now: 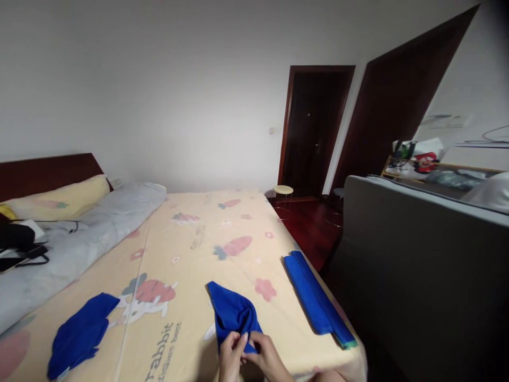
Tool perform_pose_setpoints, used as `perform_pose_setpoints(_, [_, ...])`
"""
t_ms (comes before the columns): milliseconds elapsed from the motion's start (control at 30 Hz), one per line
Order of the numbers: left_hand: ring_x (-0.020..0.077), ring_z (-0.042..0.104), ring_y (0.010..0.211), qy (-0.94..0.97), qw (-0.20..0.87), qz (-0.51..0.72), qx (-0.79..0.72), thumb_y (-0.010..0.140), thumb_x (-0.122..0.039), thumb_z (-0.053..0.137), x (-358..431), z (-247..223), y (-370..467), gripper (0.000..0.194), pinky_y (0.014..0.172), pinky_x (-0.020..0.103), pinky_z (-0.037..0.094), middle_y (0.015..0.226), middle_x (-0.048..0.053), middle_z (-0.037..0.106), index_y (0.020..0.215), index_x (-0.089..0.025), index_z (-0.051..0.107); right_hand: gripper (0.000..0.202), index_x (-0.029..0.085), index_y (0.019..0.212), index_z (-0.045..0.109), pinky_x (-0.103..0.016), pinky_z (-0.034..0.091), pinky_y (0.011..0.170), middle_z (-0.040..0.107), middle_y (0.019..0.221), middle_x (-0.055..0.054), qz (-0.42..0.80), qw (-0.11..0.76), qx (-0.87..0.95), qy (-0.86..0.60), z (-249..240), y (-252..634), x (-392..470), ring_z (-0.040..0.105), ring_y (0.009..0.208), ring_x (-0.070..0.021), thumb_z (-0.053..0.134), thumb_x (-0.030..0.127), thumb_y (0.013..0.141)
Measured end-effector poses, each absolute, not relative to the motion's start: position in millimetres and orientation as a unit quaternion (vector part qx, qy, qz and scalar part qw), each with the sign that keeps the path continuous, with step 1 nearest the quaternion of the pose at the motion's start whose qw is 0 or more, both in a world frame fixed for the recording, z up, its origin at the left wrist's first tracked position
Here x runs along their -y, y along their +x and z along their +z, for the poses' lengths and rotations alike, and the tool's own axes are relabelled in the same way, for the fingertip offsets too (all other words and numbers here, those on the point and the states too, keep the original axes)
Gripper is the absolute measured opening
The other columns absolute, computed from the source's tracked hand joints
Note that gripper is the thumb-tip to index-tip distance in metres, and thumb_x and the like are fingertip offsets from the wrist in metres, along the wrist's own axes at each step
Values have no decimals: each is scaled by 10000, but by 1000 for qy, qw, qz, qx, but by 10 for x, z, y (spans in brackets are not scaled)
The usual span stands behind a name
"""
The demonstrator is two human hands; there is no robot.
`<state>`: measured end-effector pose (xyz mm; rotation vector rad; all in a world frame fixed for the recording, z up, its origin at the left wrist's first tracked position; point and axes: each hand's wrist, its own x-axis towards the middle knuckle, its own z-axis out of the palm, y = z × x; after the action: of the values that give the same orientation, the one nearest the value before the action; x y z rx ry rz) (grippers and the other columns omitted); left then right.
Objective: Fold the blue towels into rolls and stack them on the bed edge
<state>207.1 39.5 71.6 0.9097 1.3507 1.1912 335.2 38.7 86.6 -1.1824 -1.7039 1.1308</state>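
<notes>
A blue cloth (230, 307) lies partly on the bed at the bottom middle, its far corner pointing away and its near part bunched up. My left hand (231, 354) pinches the near edge of this cloth. Close beside it, my right hand (267, 356) also has its fingers closed on the cloth, the fingertips of both hands nearly meeting. To the right, a blue folded length of cloth (314, 297) runs along the bed's edge, greenish at its near end. Another crumpled blue cloth (81, 337) lies at the left.
The bed (207, 217) has a cream sheet with carrots and rabbits. A pale rolled quilt (91, 249), a yellow pillow (63, 199) and a dark bag with cables (18, 244) are at the left. A grey panel (417, 265) stands right of the bed; a stool (283, 189) is beyond.
</notes>
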Motion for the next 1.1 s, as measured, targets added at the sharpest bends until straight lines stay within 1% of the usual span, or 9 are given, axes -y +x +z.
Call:
perform_pose_setpoints(167, [81,467,384,329,589,461,-576,429,-849,637,-296,722,2038,688,360,185,289,462,-53,489,613,-188,582,439,192,672,558,-271,391,656,554,643,14,523,403,631,-407,903,3306,-332,500,656,-148,484,582,857])
perform_pose_setpoints(267, [76,465,409,338,596,456,-567,473,-800,673,-217,724,2020,630,370,180,318,505,-74,468,654,-206,569,486,193,722,580,-290,413,695,578,691,5,572,408,602,-381,873,3312,-318,523,689,-160,435,634,865])
perform_pose_setpoints(367, [104,500,485,403,522,478,-581,523,-735,705,-147,755,2001,555,442,212,418,561,-64,478,691,-224,568,516,196,667,556,-292,399,692,528,648,24,587,419,572,-391,840,3317,-318,478,665,-149,475,683,818])
perform_pose_setpoints(500, [188,594,713,511,374,508,-584,618,-621,714,-71,886,1953,442,684,296,534,749,17,604,832,-239,648,545,189,696,586,-298,395,690,543,663,17,606,429,550,-381,848,3288,-317,477,661,-145,452,704,817])
perform_pose_setpoints(633, [227,635,800,555,374,495,-554,745,-543,637,-86,930,1867,305,756,307,539,842,72,670,836,-260,707,543,166,693,616,-282,382,629,567,620,4,672,444,486,-339,868,3233,-319,501,590,-134,504,687,800])
perform_pose_setpoints(767, [255,675,780,345,456,580,-580,639,-439,762,-277,700,1661,276,747,330,561,781,64,705,792,-219,694,551,166,602,597,-265,365,574,559,530,1,667,520,388,-366,835,3315,-396,493,531,-127,538,685,778])
perform_pose_setpoints(867, [224,700,726,104,523,631,-563,689,-282,720,-436,523,1382,186,754,358,578,761,44,704,829,-199,629,492,181,612,590,-271,401,560,575,542,10,644,593,277,-397,781,3556,-511,500,525,-130,624,661,719])
perform_pose_setpoints(967, [206,710,739,46,543,637,-546,764,-160,585,-523,463,1057,65,839,417,565,774,58,704,816,-197,599,432,195,676,592,-282,450,545,585,562,27,628,628,186,-421,705,3872,-624,526,523,-139,733,600,629])
perform_pose_setpoints(1100, [216,704,741,3,538,639,-550,749,-132,547,-594,493,663,95,868,488,551,694,22,661,744,-221,579,427,199,695,576,-287,502,550,608,578,22,600,646,132,-453,631,4205,-746,578,544,-150,774,562,587])
